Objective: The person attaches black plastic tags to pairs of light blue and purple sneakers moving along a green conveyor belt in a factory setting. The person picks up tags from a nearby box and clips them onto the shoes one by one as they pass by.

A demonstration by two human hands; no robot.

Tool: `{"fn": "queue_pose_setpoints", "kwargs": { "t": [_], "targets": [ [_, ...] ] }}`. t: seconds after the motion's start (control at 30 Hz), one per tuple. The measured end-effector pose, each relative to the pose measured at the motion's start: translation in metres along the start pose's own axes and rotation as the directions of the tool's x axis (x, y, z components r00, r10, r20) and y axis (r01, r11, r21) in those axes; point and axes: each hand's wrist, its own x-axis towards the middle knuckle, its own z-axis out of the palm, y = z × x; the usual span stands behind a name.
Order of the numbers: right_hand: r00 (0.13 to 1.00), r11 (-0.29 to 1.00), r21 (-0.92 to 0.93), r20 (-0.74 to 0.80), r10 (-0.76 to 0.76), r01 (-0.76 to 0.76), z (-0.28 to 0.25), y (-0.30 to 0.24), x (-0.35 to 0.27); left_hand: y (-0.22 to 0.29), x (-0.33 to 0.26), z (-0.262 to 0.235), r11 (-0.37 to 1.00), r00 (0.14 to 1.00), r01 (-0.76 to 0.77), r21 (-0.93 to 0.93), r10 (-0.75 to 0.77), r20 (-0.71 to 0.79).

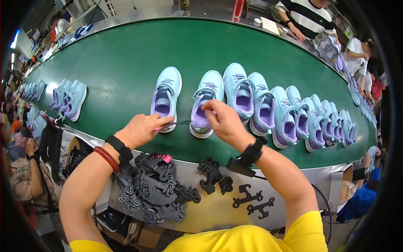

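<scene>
My left hand (142,129) pinches a thin dark plastic hanger piece (178,123) next to the heel of a light blue sneaker with lilac lining (166,95). My right hand (222,121) rests on the heel of the neighbouring sneaker (206,103), fingers curled on its collar. Both shoes stand on the green conveyor belt (126,63), toes pointing away from me. The same hanger piece reaches toward my right hand, but whether that hand touches it is hidden.
A long row of matching sneakers (294,119) runs right along the belt; more pairs (69,98) lie left. A heap of dark plastic hangers (153,189) and loose ones (254,201) sit on the metal ledge below. A person in a striped shirt (306,17) works across the belt.
</scene>
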Motion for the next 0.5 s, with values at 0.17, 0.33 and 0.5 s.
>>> {"fn": "queue_pose_setpoints", "kwargs": {
  "t": [0.17, 0.33, 0.5],
  "targets": [
    [0.931, 0.959, -0.241, 0.361, -0.051, 0.146, -0.007, 0.008, -0.005, -0.003, 0.001, 0.006, 0.987, 0.992, 0.097, -0.129, -0.086, 0.087],
    [0.95, 0.824, -0.476, 0.196, -0.242, 0.308, -0.004, -0.004, 0.014, 0.004, 0.008, -0.002, 0.974, 0.979, 0.171, -0.148, -0.152, 0.132],
    [0.933, 0.826, -0.436, 0.222, -0.285, 0.356, -0.001, -0.005, 0.022, 0.004, 0.007, -0.004, 0.958, 0.966, 0.234, -0.165, -0.209, 0.155]
  ]
}}
